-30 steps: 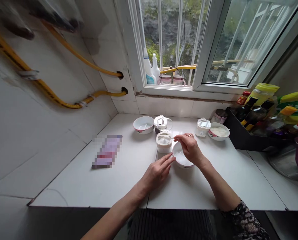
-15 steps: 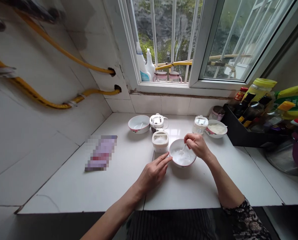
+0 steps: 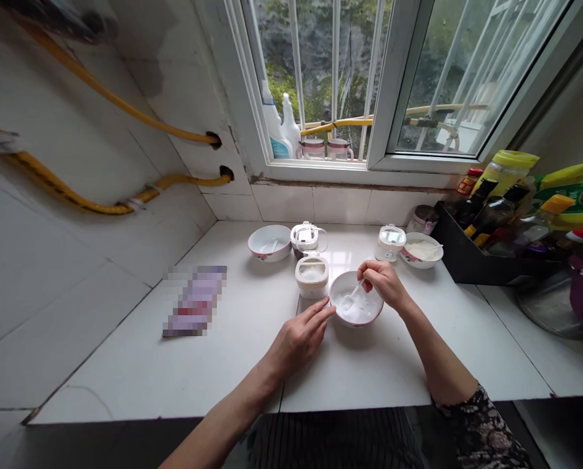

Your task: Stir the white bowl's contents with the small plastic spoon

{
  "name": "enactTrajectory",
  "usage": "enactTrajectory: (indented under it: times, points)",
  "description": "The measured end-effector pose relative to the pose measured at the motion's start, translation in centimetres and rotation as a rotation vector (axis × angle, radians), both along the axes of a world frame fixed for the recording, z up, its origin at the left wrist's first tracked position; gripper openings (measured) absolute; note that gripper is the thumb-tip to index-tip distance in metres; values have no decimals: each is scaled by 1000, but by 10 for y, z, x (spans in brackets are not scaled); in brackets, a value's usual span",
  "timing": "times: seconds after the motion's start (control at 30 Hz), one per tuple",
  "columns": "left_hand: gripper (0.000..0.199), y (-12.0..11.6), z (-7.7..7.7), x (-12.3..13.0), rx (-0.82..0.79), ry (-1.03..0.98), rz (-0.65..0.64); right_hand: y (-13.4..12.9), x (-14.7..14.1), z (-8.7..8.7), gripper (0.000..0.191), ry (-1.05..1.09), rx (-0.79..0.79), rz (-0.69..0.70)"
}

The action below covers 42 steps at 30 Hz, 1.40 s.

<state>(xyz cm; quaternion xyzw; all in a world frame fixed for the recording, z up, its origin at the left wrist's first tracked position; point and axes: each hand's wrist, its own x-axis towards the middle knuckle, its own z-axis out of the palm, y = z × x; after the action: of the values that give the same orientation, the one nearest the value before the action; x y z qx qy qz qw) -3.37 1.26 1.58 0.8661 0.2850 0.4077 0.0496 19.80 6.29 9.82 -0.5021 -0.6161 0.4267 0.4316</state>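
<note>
A white bowl [image 3: 357, 322] with a red rim stands on the counter, with whitish, wet-looking contents inside. My right hand [image 3: 383, 283] pinches the handle of a small white spoon [image 3: 348, 300], whose head is down in the bowl. At the bowl's left side, the outstretched fingertips of my left hand [image 3: 298, 337] touch the rim; the thumb is hidden. Just behind those fingers is a lidded white jar [image 3: 311, 277]. Another lidded jar [image 3: 304, 237] stands behind it, beside a second bowl [image 3: 270, 251] holding a spoon.
A clear lidded jar [image 3: 390, 242] and a bowl of white food [image 3: 421, 250] stand at the back right. Beyond them a black box [image 3: 467, 257] holds several bottles, near a pot [image 3: 545, 309]. A blurred purple packet [image 3: 196, 303] lies left. The window is behind.
The spoon's head has moved left and slightly nearer within the bowl. My left hand stays at the rim. The whole view has shifted a little.
</note>
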Motion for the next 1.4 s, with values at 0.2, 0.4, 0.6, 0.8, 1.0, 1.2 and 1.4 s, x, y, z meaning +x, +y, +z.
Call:
enactTrajectory:
  times: [0.2,0.4,0.6,0.8,1.0,1.2,1.4]
  points:
    - [40,0,1,0,-7,2,0,6,4,0,15,143,-73,-30]
    - [43,0,0,0,-9,0,4,2,-3,-5,16,-55,41,-18]
    - [42,0,-1,0,-2,-2,2,-4,-9,-5,19,-169,61,71]
    - [44,1,-1,0,-4,-7,2,1,-1,-2,15,59,-59,13]
    - [43,1,0,1,6,-3,-2,8,7,-4,14,191,-118,-53]
    - [42,0,2,3,2,2,1,10,4,-2,13,288,-73,-92]
    - [43,1,1,2,13,-6,2,-4,-27,-2,17,185,258,-137]
